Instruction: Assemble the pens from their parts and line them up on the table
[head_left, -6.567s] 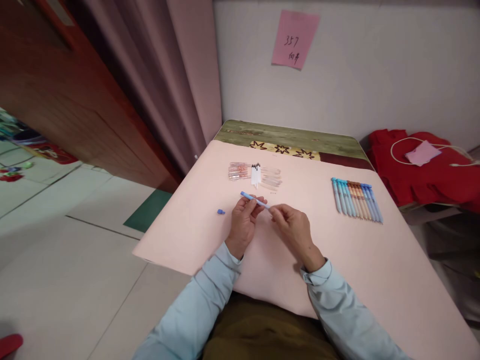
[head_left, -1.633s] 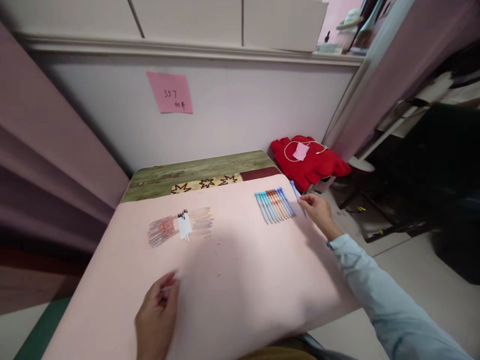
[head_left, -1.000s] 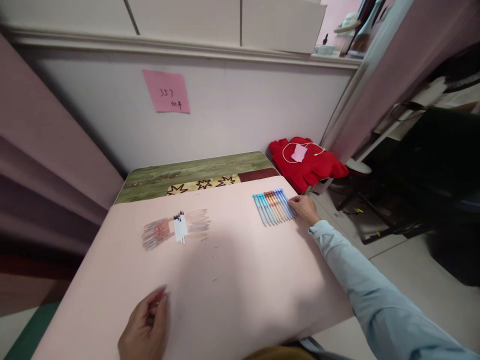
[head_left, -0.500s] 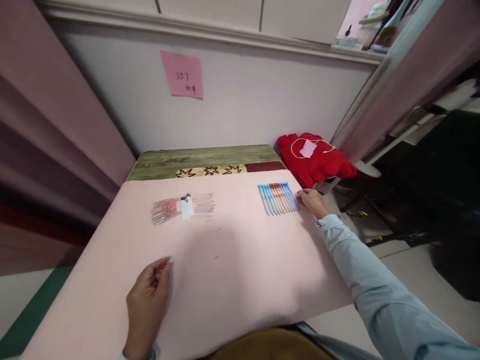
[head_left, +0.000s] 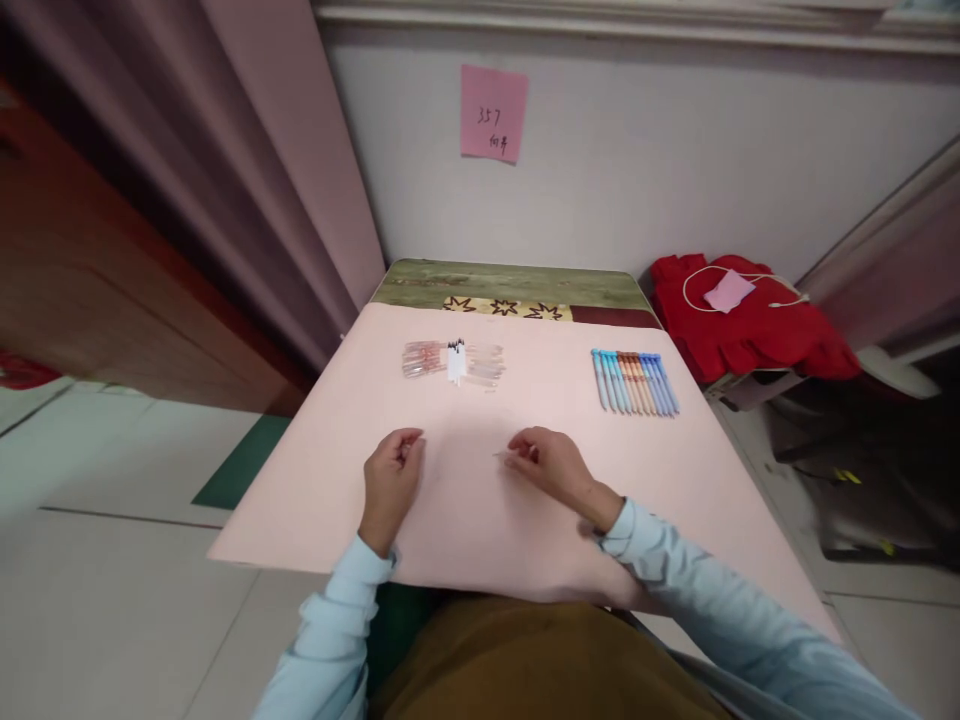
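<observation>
Your left hand point(head_left: 394, 475) is curled narrow; I cannot tell if it holds something. Your right hand point(head_left: 505, 452) is narrow at a tiny pale piece point(head_left: 498, 455), grip unclear; probably it is light, so pinch softly. The pens point(head_left: 635, 383), beyond your right hand, seem stiff, slippery: take mid-barrel.

Pens point(head_left: 636, 384) turquoise, brown and blue; sticks point(head_left: 456, 366) white, black-tipped; table cover point(head_left: 322, 470) pale pink.
</observation>
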